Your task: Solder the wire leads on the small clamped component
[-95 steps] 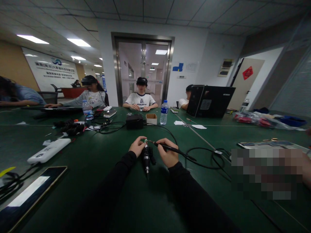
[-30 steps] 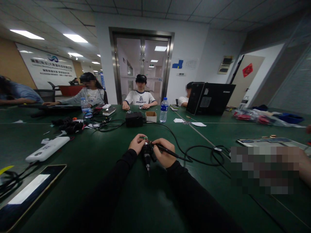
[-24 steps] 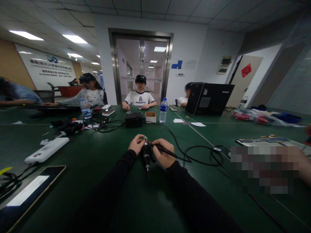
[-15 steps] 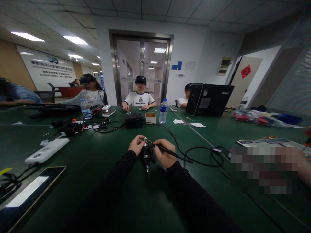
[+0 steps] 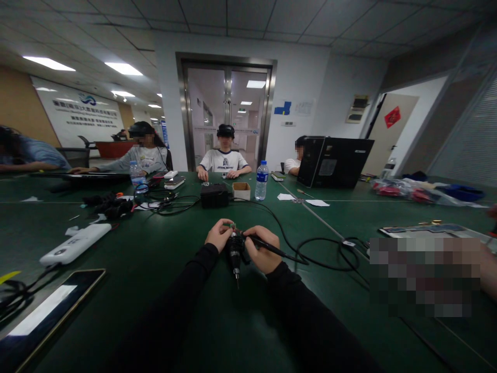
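Observation:
My left hand [image 5: 218, 235] is closed, pinching a small green part [image 5: 231, 226] that sits on top of a black clamp stand [image 5: 235, 249] on the green table [image 5: 155, 280]. My right hand [image 5: 263, 250] is closed around a black soldering iron [image 5: 267, 247], whose tip points left at the small part. The iron's black cable [image 5: 322, 254] loops away to the right. Both sleeves are black.
A black box [image 5: 214, 195], a cardboard box [image 5: 241, 190] and a water bottle [image 5: 262, 180] stand behind my hands. A white power strip [image 5: 75, 244] and a tablet [image 5: 42, 312] lie left. Three people sit across the table; a laptop [image 5: 336, 162] is at the right.
My hands have stayed at the clamp with only small shifts; the iron tip remains at the small part. The view has tilted slightly.

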A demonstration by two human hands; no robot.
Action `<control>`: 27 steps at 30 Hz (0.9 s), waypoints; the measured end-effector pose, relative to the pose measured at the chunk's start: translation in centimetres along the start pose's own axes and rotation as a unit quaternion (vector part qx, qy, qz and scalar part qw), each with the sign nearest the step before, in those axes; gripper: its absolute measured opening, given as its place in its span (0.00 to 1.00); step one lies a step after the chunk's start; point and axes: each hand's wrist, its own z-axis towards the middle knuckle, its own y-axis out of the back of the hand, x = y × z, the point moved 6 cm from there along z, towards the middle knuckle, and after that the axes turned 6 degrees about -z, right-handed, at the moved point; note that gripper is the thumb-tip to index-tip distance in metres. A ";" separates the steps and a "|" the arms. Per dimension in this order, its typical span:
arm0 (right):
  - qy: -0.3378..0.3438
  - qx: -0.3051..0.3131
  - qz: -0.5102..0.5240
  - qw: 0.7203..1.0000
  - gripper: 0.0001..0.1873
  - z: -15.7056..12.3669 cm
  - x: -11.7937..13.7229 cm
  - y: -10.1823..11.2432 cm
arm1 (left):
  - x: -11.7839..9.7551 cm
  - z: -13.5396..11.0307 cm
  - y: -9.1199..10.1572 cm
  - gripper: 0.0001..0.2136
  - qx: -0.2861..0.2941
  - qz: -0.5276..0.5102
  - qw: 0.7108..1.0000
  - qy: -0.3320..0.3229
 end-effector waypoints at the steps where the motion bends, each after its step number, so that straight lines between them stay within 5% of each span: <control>1: 0.001 0.000 0.000 1.000 0.07 0.0 0.0 0.0 | -0.1 0.0 0.0 0.11 -0.001 -0.002 1.000 0.002; 27: -0.039 -0.017 -0.001 0.999 0.07 0.2 -0.8 0.7 | 0.6 0.1 0.4 0.11 -0.002 0.054 0.998 0.035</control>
